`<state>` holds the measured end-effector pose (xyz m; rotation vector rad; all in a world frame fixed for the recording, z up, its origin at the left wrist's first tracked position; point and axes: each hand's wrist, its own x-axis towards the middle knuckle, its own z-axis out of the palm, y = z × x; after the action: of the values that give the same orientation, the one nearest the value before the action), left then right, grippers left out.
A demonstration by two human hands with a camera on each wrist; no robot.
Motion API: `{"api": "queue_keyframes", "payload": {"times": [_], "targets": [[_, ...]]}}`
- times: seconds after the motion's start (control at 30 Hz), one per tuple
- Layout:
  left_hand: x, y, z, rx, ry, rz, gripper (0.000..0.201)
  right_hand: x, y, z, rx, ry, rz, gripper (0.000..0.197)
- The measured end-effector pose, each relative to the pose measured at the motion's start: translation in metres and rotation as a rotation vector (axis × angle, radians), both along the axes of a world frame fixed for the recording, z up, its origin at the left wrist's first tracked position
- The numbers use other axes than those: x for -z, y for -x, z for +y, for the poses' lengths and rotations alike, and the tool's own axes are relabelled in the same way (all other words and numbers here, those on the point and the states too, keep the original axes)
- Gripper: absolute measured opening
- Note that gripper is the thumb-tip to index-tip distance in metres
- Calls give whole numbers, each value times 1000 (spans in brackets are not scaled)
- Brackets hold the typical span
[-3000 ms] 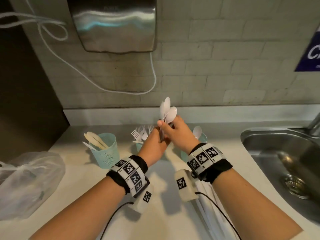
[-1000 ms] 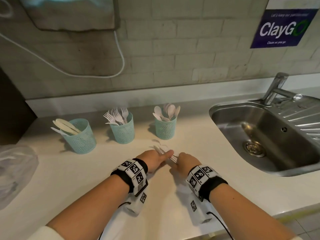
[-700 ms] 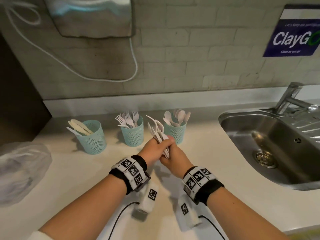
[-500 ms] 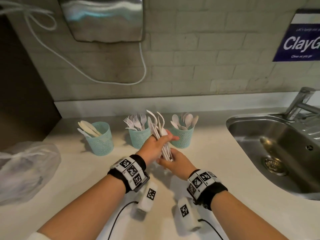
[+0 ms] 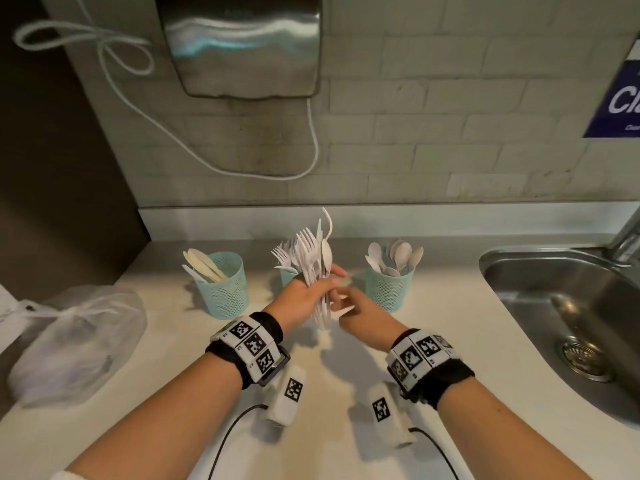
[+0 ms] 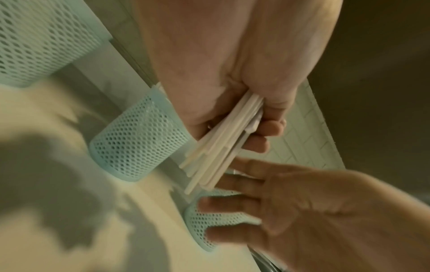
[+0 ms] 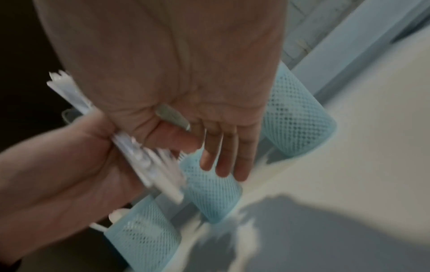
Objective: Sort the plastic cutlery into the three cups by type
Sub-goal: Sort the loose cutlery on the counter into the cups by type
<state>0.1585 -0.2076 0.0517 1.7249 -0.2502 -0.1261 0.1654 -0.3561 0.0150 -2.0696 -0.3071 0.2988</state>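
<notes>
My left hand [image 5: 304,296] grips a bundle of white plastic forks and spoons [image 5: 317,261] upright by the handles, in front of the middle cup. The right hand [image 5: 360,311] is beside the handle ends [image 6: 209,165] with its fingers [image 7: 221,156] straight and holds nothing. Three teal mesh cups stand in a row by the wall. The left cup [image 5: 223,289] holds knives. The middle cup [image 5: 285,276] holds forks and is mostly hidden by my left hand. The right cup [image 5: 389,291] holds spoons.
A tied clear plastic bag [image 5: 76,341] lies at the counter's left end. A steel sink [image 5: 571,323] with a tap [image 5: 627,237] is sunk into the counter at the right. A hand dryer [image 5: 242,43] hangs on the wall above the cups.
Both hands gathered the cutlery off the counter and lifted it. The left hand now holds the bundle higher and upright, and the right hand has opened beside the handles.
</notes>
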Motion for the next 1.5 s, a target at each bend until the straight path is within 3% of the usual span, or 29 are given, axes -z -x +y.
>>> {"api": "queue_keyframes", "payload": {"times": [0.1, 0.17, 0.23, 0.3, 0.4, 0.5, 0.6, 0.73, 0.93, 1.17, 1.33, 1.4, 1.5], "targets": [[3, -3, 11, 4, -24, 12, 27, -27, -15, -2, 216, -211, -181, 42], [5, -1, 15, 27, 5, 52, 30, -56, -18, 0, 255, -336, -358, 37], [3, 2, 17, 59, 58, 92, 30, -82, -16, 1, 177, -296, -509, 36], [0, 7, 19, 95, 60, 122, 32, -99, -18, 3, 28, -122, -560, 36], [-3, 12, 23, 137, 60, 163, 34, -106, -31, 4, -149, 52, -538, 18], [-1, 14, 31, 122, 80, 203, 24, -107, -41, 5, -217, 9, -413, 15], [2, 16, 43, 51, 106, 211, 9, -109, -46, 12, -194, -158, -341, 14], [2, 21, 57, 57, 166, 199, 25, -106, -51, 33, -43, -327, -304, 15], [5, 30, 91, -41, 114, 198, 38, -99, -47, 74, -202, -292, -269, 11], [14, 48, 145, -182, 97, 191, 27, -128, -56, 131, 136, -634, -411, 21], [13, 48, 175, -339, 92, 181, 33, -95, -74, 176, 30, -260, -506, 23], [10, 46, 180, -357, 93, 174, 20, -75, -82, 188, -12, -102, -507, 19], [3, 45, 182, -363, 110, 154, 16, -60, -83, 194, -83, 76, -461, 25]]}}
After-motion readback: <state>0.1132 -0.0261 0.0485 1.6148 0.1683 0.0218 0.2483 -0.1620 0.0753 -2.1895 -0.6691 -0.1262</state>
